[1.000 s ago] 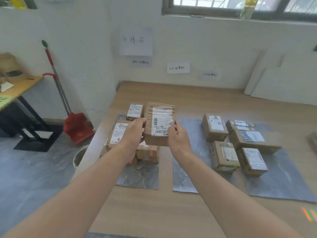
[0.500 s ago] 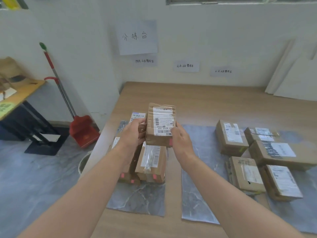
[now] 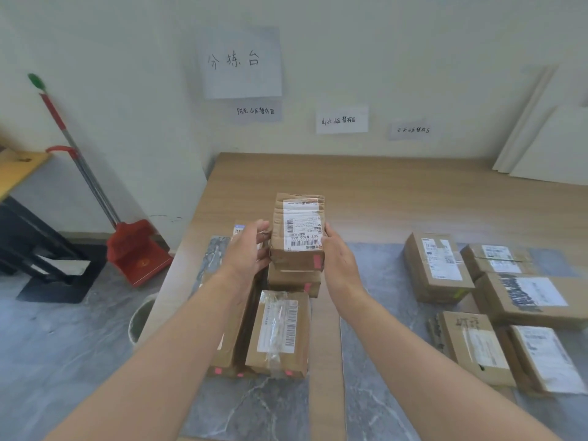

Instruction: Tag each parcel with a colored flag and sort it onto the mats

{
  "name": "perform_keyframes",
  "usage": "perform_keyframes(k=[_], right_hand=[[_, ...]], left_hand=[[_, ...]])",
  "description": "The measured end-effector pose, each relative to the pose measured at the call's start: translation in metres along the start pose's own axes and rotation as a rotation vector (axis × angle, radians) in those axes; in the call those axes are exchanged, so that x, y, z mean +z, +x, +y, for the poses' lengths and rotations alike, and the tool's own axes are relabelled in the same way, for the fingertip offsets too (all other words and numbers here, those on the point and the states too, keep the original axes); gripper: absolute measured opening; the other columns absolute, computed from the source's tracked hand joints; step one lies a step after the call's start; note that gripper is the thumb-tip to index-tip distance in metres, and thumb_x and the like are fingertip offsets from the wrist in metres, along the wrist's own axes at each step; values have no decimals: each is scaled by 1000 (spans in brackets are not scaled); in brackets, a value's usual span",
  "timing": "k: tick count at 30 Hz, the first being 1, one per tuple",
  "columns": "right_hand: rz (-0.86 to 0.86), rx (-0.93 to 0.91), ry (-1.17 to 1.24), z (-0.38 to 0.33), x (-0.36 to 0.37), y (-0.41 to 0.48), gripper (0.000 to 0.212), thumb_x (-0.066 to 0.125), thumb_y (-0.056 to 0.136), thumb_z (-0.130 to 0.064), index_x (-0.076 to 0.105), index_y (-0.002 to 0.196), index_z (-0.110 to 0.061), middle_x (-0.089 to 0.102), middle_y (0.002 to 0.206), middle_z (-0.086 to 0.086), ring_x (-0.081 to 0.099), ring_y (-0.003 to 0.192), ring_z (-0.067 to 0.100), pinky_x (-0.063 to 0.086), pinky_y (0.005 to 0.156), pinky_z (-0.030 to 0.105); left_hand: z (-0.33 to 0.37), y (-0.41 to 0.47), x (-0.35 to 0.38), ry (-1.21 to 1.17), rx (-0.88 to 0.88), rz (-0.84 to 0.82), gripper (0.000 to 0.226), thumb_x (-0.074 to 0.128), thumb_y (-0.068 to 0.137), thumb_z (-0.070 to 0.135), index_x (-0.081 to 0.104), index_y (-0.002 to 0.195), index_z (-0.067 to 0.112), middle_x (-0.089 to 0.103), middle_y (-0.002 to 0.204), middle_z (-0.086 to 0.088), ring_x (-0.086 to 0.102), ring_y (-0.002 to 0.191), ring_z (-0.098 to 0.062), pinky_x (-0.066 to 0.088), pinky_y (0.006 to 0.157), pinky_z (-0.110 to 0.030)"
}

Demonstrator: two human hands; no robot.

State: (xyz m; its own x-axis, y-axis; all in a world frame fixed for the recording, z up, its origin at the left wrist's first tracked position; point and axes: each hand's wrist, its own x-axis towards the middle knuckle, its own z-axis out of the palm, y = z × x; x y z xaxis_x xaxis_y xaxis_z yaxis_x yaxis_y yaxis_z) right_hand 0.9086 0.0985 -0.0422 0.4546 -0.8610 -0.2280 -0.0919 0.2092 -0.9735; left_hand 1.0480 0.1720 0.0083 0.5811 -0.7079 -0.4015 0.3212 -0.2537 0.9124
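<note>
I hold a small brown parcel point(image 3: 297, 232) with a white shipping label and a red flag on its front edge, above the left grey mat point(image 3: 248, 405). My left hand point(image 3: 246, 249) grips its left side and my right hand point(image 3: 337, 256) grips its right side. Beneath it lie other red-flagged parcels: one just under it point(image 3: 294, 281), a nearer one point(image 3: 280, 335) and another at its left point(image 3: 227, 348), partly hidden by my left arm. The middle mat point(image 3: 378, 361) shows bare grey. Several parcels point(image 3: 436, 267) lie further right.
The wooden table point(image 3: 366, 186) stands against a wall with paper signs point(image 3: 243, 63). White boards point(image 3: 547, 141) lean at the back right. Left of the table are a red dustpan with broom point(image 3: 136, 249), a bin point(image 3: 141, 319) and a black stand point(image 3: 54, 268).
The view has tilted down and come closer to the table. The parcel in both hands has moved forward and lower over the stack on the left mat.
</note>
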Motion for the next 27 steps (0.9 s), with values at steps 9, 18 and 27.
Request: perform_keyframes(k=[9, 18, 27], right_hand=[[28, 67, 7, 20, 1, 13, 41, 32, 109, -19, 57, 141, -27, 72, 114, -13, 66, 90, -13, 48, 68, 4], [97, 204, 41, 13, -2, 4, 49, 37, 109, -31, 33, 158, -30, 47, 145, -14, 54, 107, 0, 44, 68, 3], [155, 175, 1, 8, -2, -17, 52, 36, 107, -37, 36, 158, -26, 40, 159, -9, 40, 143, 12, 30, 108, 27]], left_hand=[[-11, 14, 1, 60, -13, -35, 25, 43, 103, 30, 68, 100, 23, 72, 88, 6, 67, 84, -17, 53, 91, -35], [-15, 12, -6, -33, -54, -8, 22, 47, 101, 31, 68, 98, 23, 70, 99, 4, 66, 90, -15, 49, 91, -33], [-8, -21, -11, 63, -13, 24, 33, 44, 103, 36, 58, 130, 22, 56, 129, -1, 53, 121, -21, 41, 106, -37]])
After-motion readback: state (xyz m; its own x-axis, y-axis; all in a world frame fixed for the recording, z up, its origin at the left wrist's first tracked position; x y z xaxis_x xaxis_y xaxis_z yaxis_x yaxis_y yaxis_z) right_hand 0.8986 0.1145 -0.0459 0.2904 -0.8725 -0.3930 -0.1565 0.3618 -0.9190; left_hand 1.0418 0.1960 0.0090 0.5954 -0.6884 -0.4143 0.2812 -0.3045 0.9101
